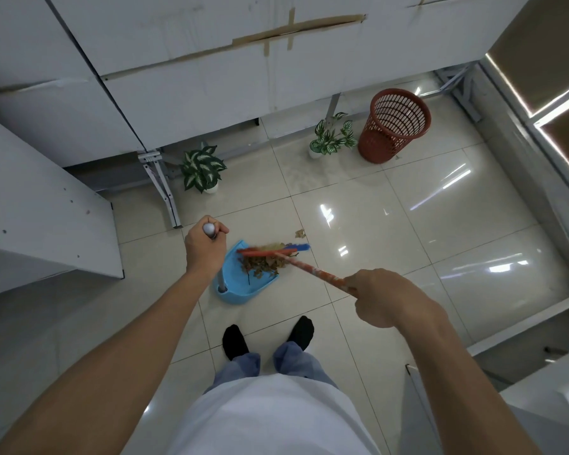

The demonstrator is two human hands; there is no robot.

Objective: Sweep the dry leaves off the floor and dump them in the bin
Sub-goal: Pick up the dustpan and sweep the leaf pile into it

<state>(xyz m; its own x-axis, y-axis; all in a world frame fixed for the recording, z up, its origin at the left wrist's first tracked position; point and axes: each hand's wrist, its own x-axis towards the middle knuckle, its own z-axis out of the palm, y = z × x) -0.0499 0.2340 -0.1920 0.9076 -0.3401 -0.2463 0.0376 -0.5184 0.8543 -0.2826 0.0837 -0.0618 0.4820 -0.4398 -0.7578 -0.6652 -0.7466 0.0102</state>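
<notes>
Leaves mostly in dustpan, bin off to the right

Dustpan (243, 287), blue, sits on the tiled floor (408, 198) just ahead of our feet, mouth facing away from us. Our left hand (204, 247) is fisted tight around the top of its upright grey handle (210, 229). Our right hand (388, 298) is closed on the orange broom stick (312, 267), which slants down and left to the broom head (273, 250). Broom head, red with blue bristles, lies across the dustpan mouth, touching the pile. Dry leaves (263, 266), brown, are heaped inside the pan right behind the broom. One stray leaf (300, 233) lies on the tile just beyond the broom head, apart from the pan. Red mesh bin (395, 126) stands upright, well apart from the pan, up and right near the white cabinets (184, 77). One potted plant (330, 136) is just beside the bin, another potted plant (202, 170) stands left, near a metal leg. Bin contents we cannot tell.
</notes>
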